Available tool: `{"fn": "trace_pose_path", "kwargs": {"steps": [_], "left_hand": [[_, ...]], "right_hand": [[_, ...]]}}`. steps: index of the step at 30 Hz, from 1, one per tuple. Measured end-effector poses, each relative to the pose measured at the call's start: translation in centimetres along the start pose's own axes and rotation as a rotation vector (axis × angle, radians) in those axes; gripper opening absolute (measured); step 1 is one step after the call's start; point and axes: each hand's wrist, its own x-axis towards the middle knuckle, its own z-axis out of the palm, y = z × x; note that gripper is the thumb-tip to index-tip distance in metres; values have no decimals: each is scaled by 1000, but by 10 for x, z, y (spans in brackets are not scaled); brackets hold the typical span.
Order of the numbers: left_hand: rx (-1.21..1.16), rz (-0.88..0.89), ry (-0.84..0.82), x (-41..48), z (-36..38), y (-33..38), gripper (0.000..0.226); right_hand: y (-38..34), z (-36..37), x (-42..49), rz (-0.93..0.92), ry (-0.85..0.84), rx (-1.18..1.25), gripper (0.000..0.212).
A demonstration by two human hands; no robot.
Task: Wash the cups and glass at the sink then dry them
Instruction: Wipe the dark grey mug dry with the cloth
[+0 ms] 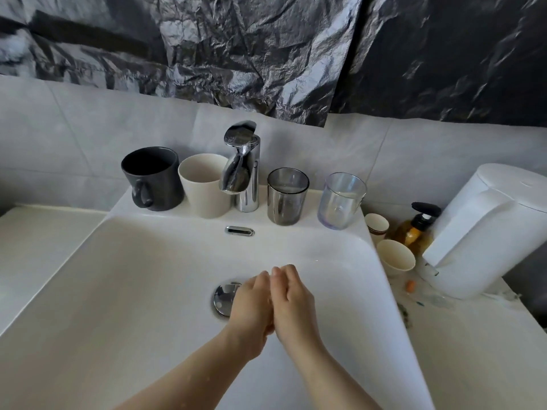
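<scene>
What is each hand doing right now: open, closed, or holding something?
Left hand: open, fingers straight, holding nothing.
Right hand: open, fingers straight, touching the other hand, holding nothing.

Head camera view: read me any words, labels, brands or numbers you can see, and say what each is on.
No text can be read in this view.
Pump bottle: orange label, too blurred to read.
White dispenser: faint mark on top, too small to read.
Paper cup: brown bands only, no letters made out.
</scene>
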Motion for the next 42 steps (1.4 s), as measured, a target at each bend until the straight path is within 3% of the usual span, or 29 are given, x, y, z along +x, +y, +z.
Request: {"fn": "trace_pose_path", "kwargs": {"steps": [7, 10, 14, 19, 23, 25, 27, 33, 35, 38, 42], "left_hand": [[-17, -60, -42, 2, -3, -6, 32], [51, 60, -79, -4, 0, -3, 33], [159, 210, -92, -4, -3, -9, 33], [-2, 67, -219, 4, -13, -6, 12], [-83, -28, -445, 10, -30, -2, 31], [22, -13, -502, 9, -37, 1, 47], [257, 63, -468, 7, -37, 1, 50], [356, 117, -409, 8, -35, 4, 24], [260, 63, -394, 7, -34, 4, 19], [-85, -109, -408, 7, -33, 5, 22], [-383, -314, -277, 10, -27, 6, 40]], "right_hand": [[2, 5, 4, 215, 51, 51, 35], [1, 2, 1, 351, 71, 226, 41], [0, -10, -3, 502, -40, 430, 30], [10, -20, 0, 278, -32, 184, 31], [15, -21, 2, 205, -19, 138, 28], [16, -21, 3, 191, -18, 141, 30], [17, -20, 3, 185, -20, 125, 33], [21, -18, 7, 227, -36, 208, 29], [21, -18, 7, 220, -29, 270, 22], [20, -15, 3, 110, -30, 246, 11], [18, -14, -6, -103, -129, -156, 35]]}}
